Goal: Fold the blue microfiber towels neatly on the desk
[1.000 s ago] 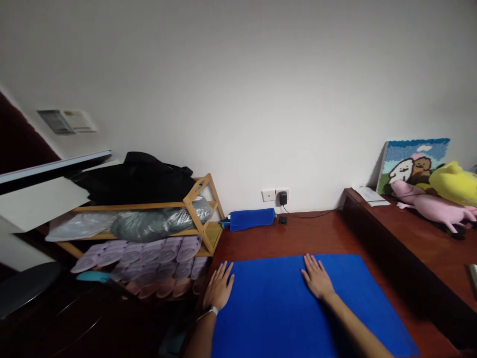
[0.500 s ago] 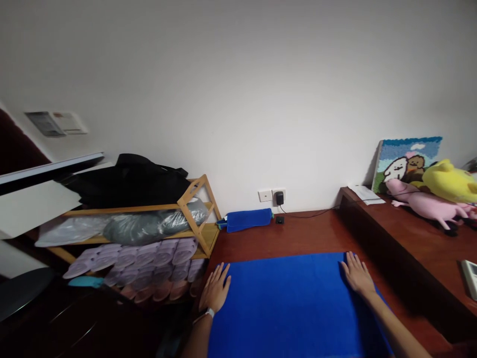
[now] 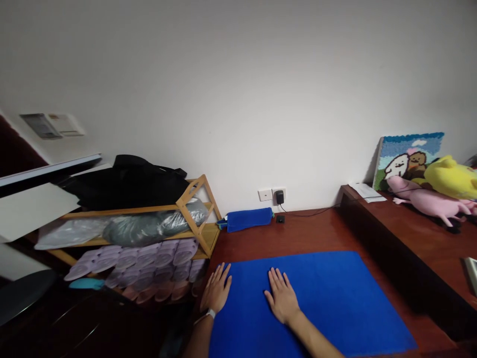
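Observation:
A flat, bright blue mat (image 3: 346, 303), perhaps felt, lies on a polished reddish-brown wooden surface (image 3: 309, 233). My left hand (image 3: 216, 288) rests at the mat's left edge, palm down with its fingers spread. It holds nothing, and a white-strapped band (image 3: 211, 313) circles that wrist. Flat on the mat's middle lies my right hand (image 3: 282, 296), its fingers apart and nothing in it. The mat's near edge runs out of view below.
A wooden rack (image 3: 194, 214) to the left holds lilac slippers, wrapped bundles and black cloth. A rolled blue towel (image 3: 248, 220) lies by the wall beneath a plugged-in charger (image 3: 279, 197). Plush toys (image 3: 450, 179) and a woolen picture (image 3: 406, 161) sit on a raised wooden ledge (image 3: 410, 223) at right.
My right hand has slid left from the mat's right edge to its middle. My left hand stays at the left edge, and the view has shifted slightly.

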Tool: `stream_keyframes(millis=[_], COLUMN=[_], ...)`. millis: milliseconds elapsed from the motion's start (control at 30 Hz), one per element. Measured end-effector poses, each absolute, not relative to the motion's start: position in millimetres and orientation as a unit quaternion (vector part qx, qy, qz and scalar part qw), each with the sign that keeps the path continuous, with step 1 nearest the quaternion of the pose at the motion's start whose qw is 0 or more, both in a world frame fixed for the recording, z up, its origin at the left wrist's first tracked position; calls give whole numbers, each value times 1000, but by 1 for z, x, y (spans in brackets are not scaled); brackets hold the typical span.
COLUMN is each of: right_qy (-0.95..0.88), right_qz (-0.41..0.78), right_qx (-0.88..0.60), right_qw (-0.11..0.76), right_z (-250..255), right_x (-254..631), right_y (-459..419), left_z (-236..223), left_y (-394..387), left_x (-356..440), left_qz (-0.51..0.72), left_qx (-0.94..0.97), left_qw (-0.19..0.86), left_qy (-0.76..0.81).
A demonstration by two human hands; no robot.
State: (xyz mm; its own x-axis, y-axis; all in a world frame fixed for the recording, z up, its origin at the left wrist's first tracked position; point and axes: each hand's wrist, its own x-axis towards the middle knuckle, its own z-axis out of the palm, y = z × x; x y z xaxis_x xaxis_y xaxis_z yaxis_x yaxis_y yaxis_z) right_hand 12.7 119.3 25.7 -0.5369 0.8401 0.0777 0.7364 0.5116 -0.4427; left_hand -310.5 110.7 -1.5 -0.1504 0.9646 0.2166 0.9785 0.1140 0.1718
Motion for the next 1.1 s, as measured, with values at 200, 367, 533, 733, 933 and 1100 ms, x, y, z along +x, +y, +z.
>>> stream_keyframes(millis=[200, 367, 533, 733, 933, 1100], right_qy=[-827, -829, -805, -767, -812, -878], right_qz=[150, 127, 105, 100, 73, 157], right_qx=[-533, -539, -580, -632, -562, -418], right_qw=[102, 75, 58, 54, 141, 171], right_z=[28, 20, 12, 9, 28, 40], right_x=[99, 220, 316, 358, 237, 66], right_y=[172, 207, 222, 226, 175, 110], left_z=[-1, -2, 0, -2, -2, 0], left_y=[111, 111, 111, 112, 112, 111], left_x=[-310, -310, -311, -313, -313, -311], left_qz=[-137, -132, -127, -115, -127, -128], left_qx=[-650, -649, -653, -656, -656, -655], left_qw=[25, 30, 40, 39, 43, 34], left_qy=[-747, -748, -745, -745, -743, -744])
